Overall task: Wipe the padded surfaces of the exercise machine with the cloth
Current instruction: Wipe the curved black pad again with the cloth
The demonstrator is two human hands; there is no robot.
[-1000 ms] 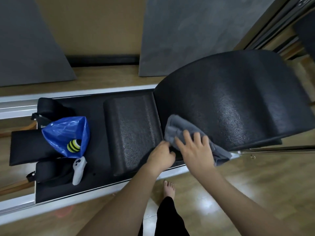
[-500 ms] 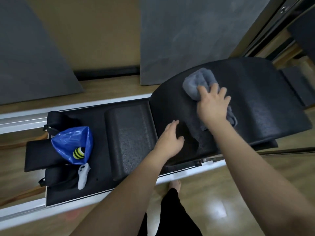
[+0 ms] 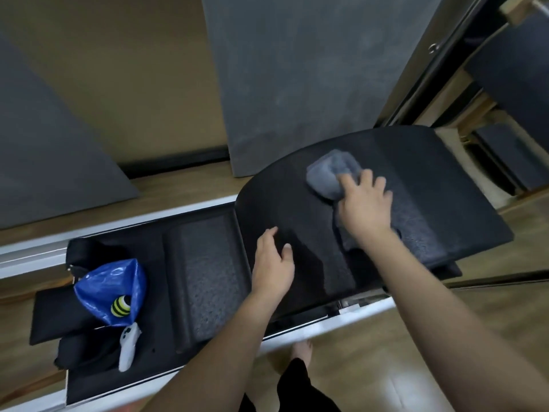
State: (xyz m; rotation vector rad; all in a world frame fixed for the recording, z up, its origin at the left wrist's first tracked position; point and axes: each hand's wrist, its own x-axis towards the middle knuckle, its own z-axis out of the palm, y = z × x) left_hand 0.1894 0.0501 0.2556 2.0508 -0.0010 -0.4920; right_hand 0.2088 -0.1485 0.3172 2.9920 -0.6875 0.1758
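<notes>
Since the earlier frame the right hand [image 3: 364, 208] has carried the cloth [image 3: 331, 173] from the near edge of the arched pad [image 3: 439, 185] up toward its crest, and the left hand [image 3: 274, 261] has opened out flat on the pad's lower slope.

Farthest left, a blue bag [image 3: 111, 288] sits on the flat black carriage [image 3: 148, 242], with a yellow-and-black striped ball [image 3: 121, 306] showing at its mouth and a white controller [image 3: 128, 346] lying just below it. Next comes the ribbed block pad [image 3: 208, 275], which looks dry and not yet wiped. Right of that, the left hand rests palm down on the arched pad, its fingers [image 3: 271, 233] loosely apart and clamped on nothing. Farther right, the right hand presses the grey cloth against the pad near the top, fingers [image 3: 367, 176] spread over the bunched fabric rather than closed round it; part of the cloth trails under the palm.

Because the cloth is only pinned, not gripped, a fast stroke over the curve could probably let it slide out or ball up, leaving streaks. Leaning on the bracing hand might also shift the arched pad, if it is not fixed to the carriage
</notes>
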